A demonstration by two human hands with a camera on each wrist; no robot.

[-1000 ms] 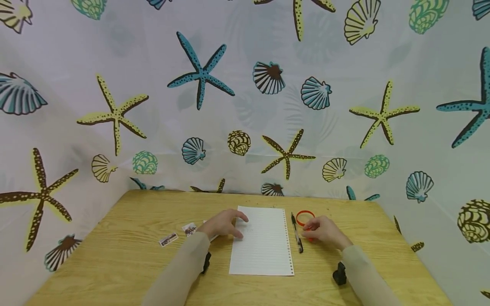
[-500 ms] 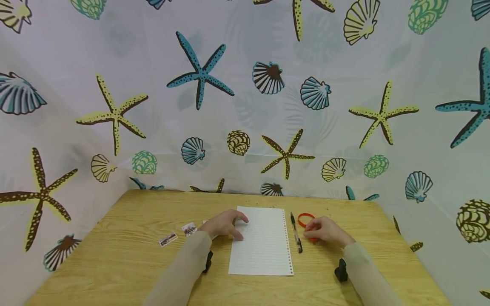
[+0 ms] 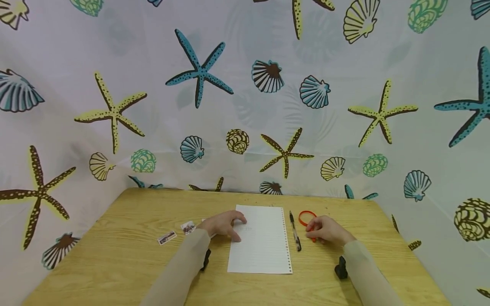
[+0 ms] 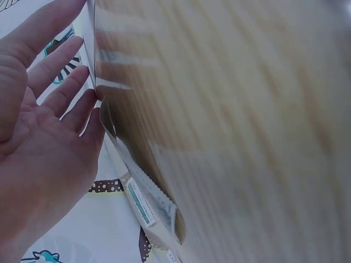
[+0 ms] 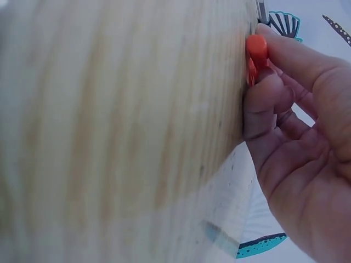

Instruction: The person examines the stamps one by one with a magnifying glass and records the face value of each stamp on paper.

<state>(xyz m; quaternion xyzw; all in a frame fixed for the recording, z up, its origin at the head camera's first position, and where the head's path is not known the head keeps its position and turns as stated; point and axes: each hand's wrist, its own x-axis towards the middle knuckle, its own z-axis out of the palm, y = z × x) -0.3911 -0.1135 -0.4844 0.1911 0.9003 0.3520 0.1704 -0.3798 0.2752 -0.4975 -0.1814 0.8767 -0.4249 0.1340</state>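
Shell-and-starfish printed sheeting point(image 3: 268, 85) encloses the work area on three sides; within it stands a pale wooden table point(image 3: 115, 263). A lined sheet of paper point(image 3: 264, 250) lies at the table's centre, long axis running away from the person, its perforated edge to the right. Two small printed cards point(image 3: 167, 237) lie well left of the sheet.

Left hand point(image 3: 223, 224) rests flat across the sheet's upper-left edge, fingers spread and straight, pressing down; the left wrist view confirms extended fingers holding nothing.

A black pen point(image 3: 295, 231) lies just beside the sheet's right edge, parallel to it, tip end nearer the person. It sits between the paper and the right hand point(image 3: 325, 229), apart from both.

An orange band point(image 3: 307, 218) lies just right of the pen, flat on the table. The right hand is upon its near side; the right wrist view shows fingertip and thumb point(image 5: 263, 109) pinching the orange material against the tabletop. The right hand is plainly the nearer to both band and pen; the left is occupied across the sheet.
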